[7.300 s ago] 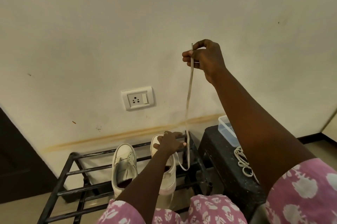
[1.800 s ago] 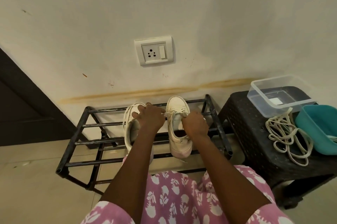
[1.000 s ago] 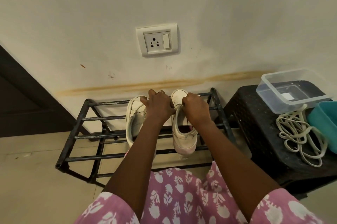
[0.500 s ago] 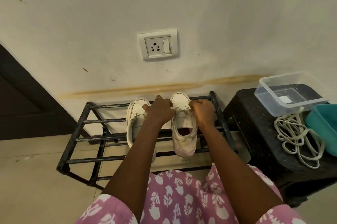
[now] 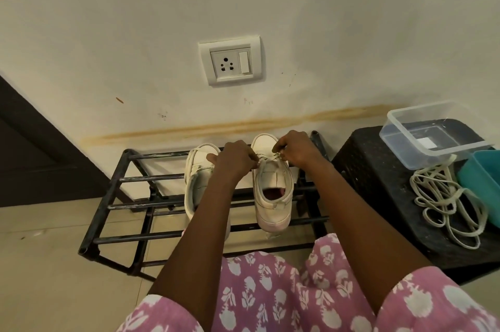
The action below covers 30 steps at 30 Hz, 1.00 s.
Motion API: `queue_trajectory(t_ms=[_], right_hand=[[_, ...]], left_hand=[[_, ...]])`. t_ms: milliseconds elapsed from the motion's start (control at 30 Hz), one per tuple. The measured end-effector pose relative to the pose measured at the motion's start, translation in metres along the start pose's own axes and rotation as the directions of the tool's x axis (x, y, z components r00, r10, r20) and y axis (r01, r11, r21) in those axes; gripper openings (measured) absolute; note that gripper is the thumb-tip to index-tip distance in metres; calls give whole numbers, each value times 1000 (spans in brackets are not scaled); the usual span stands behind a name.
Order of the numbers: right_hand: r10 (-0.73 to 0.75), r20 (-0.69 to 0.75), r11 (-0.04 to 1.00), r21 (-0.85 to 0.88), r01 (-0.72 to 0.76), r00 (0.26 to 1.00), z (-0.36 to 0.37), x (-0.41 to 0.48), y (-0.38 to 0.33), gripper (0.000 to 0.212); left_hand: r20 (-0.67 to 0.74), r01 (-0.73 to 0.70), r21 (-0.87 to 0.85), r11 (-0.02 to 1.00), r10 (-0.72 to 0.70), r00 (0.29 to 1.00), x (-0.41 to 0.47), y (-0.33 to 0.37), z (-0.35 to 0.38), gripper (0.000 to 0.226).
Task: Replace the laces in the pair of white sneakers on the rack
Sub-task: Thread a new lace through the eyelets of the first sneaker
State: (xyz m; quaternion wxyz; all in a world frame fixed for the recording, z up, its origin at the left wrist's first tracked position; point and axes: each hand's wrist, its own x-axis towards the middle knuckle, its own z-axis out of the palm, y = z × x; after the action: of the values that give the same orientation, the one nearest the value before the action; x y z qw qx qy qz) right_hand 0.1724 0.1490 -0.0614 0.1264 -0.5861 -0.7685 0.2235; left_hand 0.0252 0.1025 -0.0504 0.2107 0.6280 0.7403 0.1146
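On rack point(image 5: 119, 206), heels near: left sneaker point(image 5: 197, 177), right sneaker point(image 5: 273, 196) side by side. Both arms stretched forward. Left hand point(image 5: 235, 160) curled, pinching lace point(image 5: 266, 160) over right sneaker's far eyelets. Right hand point(image 5: 296, 152) pinching same lace from right, rack's right end post just beside it. Stool point(image 5: 378, 183) right of rack carries loose laces point(image 5: 443, 202), teal tub point(image 5: 484, 175), clear container point(image 5: 433, 137) farthest.
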Motion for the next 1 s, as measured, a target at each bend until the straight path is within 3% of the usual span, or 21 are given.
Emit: queue_trajectory(t_ms=[233, 467, 767, 1000], right_hand=[[-162, 176, 964, -181, 194, 971, -6, 8, 5, 25], [-211, 283, 934, -222, 278, 936, -10, 14, 1, 28], [-307, 212, 904, -241, 354, 928, -10, 13, 6, 15], [-381, 15, 877, -309, 367, 924, 13, -6, 20, 24]], left_hand=[[-26, 20, -16, 1000, -20, 999, 0, 4, 5, 16], [-76, 70, -14, 997, -71, 995, -1, 4, 6, 15], [-72, 79, -109, 991, -87, 994, -4, 4, 8, 7], [-41, 60, -251, 966, -72, 997, -7, 1, 9, 13]])
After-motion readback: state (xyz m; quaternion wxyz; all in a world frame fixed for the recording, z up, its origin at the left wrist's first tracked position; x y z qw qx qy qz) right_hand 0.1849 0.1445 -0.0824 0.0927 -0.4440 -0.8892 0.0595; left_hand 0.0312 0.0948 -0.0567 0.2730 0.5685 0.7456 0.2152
